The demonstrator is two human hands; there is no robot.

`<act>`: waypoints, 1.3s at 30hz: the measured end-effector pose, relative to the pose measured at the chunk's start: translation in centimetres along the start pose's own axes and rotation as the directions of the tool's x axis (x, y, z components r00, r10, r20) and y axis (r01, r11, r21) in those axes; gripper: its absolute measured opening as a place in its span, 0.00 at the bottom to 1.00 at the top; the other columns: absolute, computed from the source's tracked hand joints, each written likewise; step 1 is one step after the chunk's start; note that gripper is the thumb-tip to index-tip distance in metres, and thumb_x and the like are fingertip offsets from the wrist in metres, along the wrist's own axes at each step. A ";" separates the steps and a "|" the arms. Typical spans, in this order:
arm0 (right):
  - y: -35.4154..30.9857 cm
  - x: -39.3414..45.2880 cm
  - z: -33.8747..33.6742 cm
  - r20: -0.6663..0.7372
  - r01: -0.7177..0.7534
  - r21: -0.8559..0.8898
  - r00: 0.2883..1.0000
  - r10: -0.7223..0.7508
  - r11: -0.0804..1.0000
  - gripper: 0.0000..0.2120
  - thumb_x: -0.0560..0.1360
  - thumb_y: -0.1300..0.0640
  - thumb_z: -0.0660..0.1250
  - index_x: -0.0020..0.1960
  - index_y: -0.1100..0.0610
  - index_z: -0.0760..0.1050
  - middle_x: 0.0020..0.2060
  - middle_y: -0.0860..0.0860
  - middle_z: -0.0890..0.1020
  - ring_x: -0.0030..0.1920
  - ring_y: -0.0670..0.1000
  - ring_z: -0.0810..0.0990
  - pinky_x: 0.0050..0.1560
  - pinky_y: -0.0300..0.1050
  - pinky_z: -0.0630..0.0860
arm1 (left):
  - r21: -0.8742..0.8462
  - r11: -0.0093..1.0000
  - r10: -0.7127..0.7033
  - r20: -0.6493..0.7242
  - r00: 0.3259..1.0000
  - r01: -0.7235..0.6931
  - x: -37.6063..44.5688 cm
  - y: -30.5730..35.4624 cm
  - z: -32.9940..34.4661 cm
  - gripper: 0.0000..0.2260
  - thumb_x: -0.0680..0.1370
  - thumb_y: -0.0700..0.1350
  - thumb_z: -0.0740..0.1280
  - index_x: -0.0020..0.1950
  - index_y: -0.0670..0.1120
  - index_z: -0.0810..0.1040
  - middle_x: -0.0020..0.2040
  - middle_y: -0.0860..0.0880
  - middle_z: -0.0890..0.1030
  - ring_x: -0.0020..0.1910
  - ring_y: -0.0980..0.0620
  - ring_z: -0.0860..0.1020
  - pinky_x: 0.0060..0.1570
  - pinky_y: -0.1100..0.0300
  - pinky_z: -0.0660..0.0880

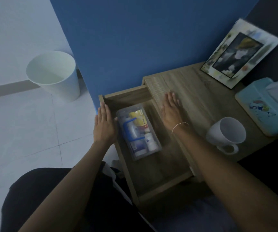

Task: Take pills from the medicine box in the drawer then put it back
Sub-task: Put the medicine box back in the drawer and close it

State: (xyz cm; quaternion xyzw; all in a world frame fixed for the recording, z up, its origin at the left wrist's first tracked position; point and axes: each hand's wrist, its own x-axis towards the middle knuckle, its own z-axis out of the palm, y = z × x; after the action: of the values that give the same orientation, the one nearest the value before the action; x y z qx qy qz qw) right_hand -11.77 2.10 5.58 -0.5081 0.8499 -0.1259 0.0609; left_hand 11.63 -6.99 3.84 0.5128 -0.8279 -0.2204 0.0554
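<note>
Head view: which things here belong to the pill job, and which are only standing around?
Belong to the job:
- open drawer
- clear medicine box with bottles inside
- left hand, right hand, both open, holding nothing

Only standing around:
- white mug
- picture frame
- tissue box
- white bin

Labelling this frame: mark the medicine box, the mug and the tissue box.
medicine box [139, 132]: head view, on the bottles under its clear lid.
mug [218, 133]: head view, on its white outer wall.
tissue box [259, 104]: head view, on its light blue top.
</note>
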 end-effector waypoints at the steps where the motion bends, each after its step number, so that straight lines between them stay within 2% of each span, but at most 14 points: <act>1: 0.5 0.5 0.0 0.023 0.000 -0.027 1.000 0.001 1.000 0.24 0.80 0.59 0.51 0.75 0.64 0.53 0.76 0.60 0.54 0.77 0.58 0.49 0.75 0.53 0.47 | -0.025 1.000 -0.003 0.005 1.000 0.003 -0.1 0.0 0.1 0.28 0.83 0.52 0.48 0.77 0.41 0.41 0.79 0.42 0.41 0.78 0.45 0.43 0.77 0.49 0.46; 7: 2.0 1.7 -0.2 0.147 0.014 -0.107 0.989 0.002 0.994 0.25 0.82 0.54 0.48 0.76 0.62 0.49 0.77 0.59 0.51 0.77 0.57 0.48 0.76 0.54 0.45 | -0.244 0.970 -0.004 0.012 1.000 0.006 0.2 0.6 0.0 0.30 0.82 0.51 0.52 0.77 0.42 0.39 0.79 0.44 0.39 0.78 0.45 0.44 0.77 0.49 0.51; 17: 2.9 1.4 0.9 0.091 0.046 -0.104 0.995 -0.036 0.994 0.26 0.82 0.51 0.46 0.76 0.61 0.47 0.77 0.57 0.50 0.77 0.54 0.47 0.76 0.53 0.44 | -0.285 0.957 0.070 0.032 0.997 -0.058 1.2 1.5 1.2 0.30 0.83 0.52 0.51 0.77 0.42 0.39 0.79 0.44 0.38 0.78 0.45 0.45 0.77 0.46 0.52; 20: 3.0 1.5 1.1 0.098 0.044 -0.108 0.995 -0.034 0.993 0.26 0.82 0.51 0.45 0.77 0.60 0.46 0.78 0.56 0.49 0.77 0.53 0.46 0.77 0.53 0.44 | -0.315 0.946 0.090 0.043 0.995 -0.072 1.8 3.0 2.0 0.30 0.83 0.52 0.51 0.77 0.43 0.39 0.79 0.46 0.37 0.78 0.46 0.44 0.77 0.48 0.52; 23: 3.2 1.4 1.2 0.091 0.051 -0.118 0.995 -0.040 0.992 0.26 0.82 0.50 0.44 0.77 0.60 0.46 0.78 0.56 0.48 0.77 0.53 0.45 0.77 0.53 0.44 | -0.419 0.903 0.121 0.040 0.992 -0.093 2.3 4.8 2.8 0.30 0.83 0.52 0.50 0.77 0.44 0.38 0.78 0.47 0.36 0.78 0.48 0.44 0.76 0.51 0.50; 26: 3.2 1.3 1.2 0.101 0.058 -0.120 0.994 -0.046 0.991 0.27 0.82 0.49 0.42 0.77 0.59 0.44 0.78 0.55 0.47 0.77 0.52 0.44 0.77 0.53 0.43 | -0.574 0.819 0.055 0.059 0.997 -0.012 2.7 6.9 3.5 0.29 0.83 0.52 0.50 0.77 0.44 0.38 0.78 0.46 0.35 0.78 0.49 0.42 0.73 0.58 0.45; 29: 3.1 1.4 1.2 0.088 0.044 -0.132 0.996 -0.032 0.990 0.27 0.82 0.49 0.42 0.77 0.59 0.44 0.78 0.55 0.48 0.77 0.52 0.44 0.77 0.53 0.43 | -0.660 0.750 0.002 0.081 0.997 0.052 3.3 8.6 4.0 0.26 0.83 0.48 0.49 0.78 0.44 0.42 0.79 0.46 0.42 0.78 0.51 0.45 0.71 0.61 0.45; 31: 3.0 1.4 1.3 0.099 0.039 -0.144 0.995 -0.025 0.989 0.27 0.82 0.49 0.42 0.77 0.59 0.43 0.78 0.55 0.47 0.77 0.52 0.43 0.77 0.52 0.42 | -0.687 0.723 -0.019 0.084 0.996 0.072 3.7 9.1 4.0 0.24 0.83 0.46 0.48 0.78 0.44 0.48 0.79 0.45 0.53 0.75 0.53 0.55 0.71 0.60 0.52; 33: 3.1 1.5 1.3 0.102 0.035 -0.156 0.995 -0.019 0.987 0.27 0.82 0.49 0.41 0.77 0.58 0.43 0.78 0.54 0.47 0.77 0.52 0.43 0.77 0.52 0.42 | -0.689 0.717 -0.020 0.127 0.992 0.102 4.2 9.4 4.0 0.22 0.83 0.47 0.47 0.77 0.48 0.52 0.77 0.44 0.61 0.72 0.50 0.63 0.71 0.56 0.59; 35: 3.1 1.5 1.4 0.099 0.036 -0.152 0.995 -0.021 0.988 0.26 0.82 0.49 0.41 0.77 0.58 0.43 0.78 0.54 0.47 0.77 0.52 0.43 0.77 0.52 0.42 | -0.671 0.732 -0.006 0.166 0.986 0.117 4.7 9.7 4.1 0.21 0.83 0.47 0.47 0.77 0.50 0.54 0.77 0.45 0.62 0.74 0.46 0.62 0.72 0.53 0.58; 39: 3.1 1.4 1.6 0.069 0.030 -0.124 0.997 -0.022 0.992 0.26 0.82 0.49 0.42 0.77 0.58 0.44 0.78 0.54 0.48 0.77 0.51 0.43 0.77 0.51 0.42 | -0.685 0.717 0.026 0.208 0.978 0.126 5.4 11.3 4.0 0.22 0.82 0.44 0.48 0.77 0.48 0.56 0.77 0.47 0.61 0.76 0.47 0.60 0.75 0.55 0.56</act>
State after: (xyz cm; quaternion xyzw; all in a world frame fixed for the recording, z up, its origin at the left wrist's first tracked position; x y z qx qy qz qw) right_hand -14.69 2.07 3.22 -0.5258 0.8469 -0.0557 0.0562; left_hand -1.47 -6.24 4.23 0.4516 -0.6716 -0.5670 0.1531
